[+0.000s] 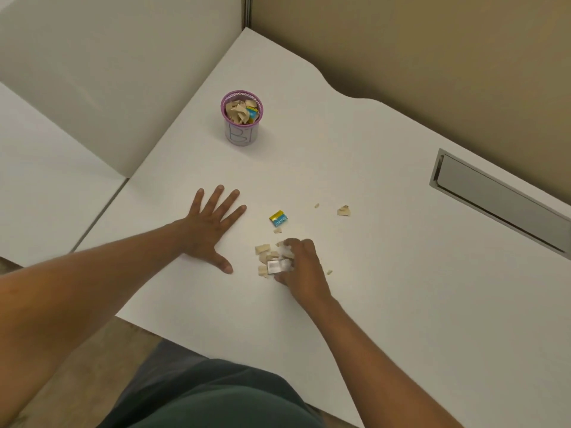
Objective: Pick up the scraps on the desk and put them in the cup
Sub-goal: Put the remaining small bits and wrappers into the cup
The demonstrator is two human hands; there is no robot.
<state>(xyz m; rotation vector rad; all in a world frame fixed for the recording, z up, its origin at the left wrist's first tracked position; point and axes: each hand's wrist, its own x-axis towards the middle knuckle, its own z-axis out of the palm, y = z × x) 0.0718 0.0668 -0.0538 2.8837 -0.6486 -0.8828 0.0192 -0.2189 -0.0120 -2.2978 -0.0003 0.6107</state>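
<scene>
A purple-rimmed cup (242, 131) stands upright at the back of the white desk (386, 273), holding several beige scraps and a yellow-blue one. A pile of beige scraps (265, 257) lies near the desk's middle, with a silvery barcode piece (277, 267) in it. My right hand (301, 267) curls over the pile's right side, fingers closed around some scraps. A yellow-blue wrapper scrap (279, 218) lies just beyond the pile. Loose beige bits (343, 210) lie further right. My left hand (210, 225) rests flat on the desk, fingers spread, left of the pile.
A metal cable slot (494, 196) is set into the desk at the right. Partition walls (432, 57) close the back and left. The desk's front edge (185, 341) runs just before my lap.
</scene>
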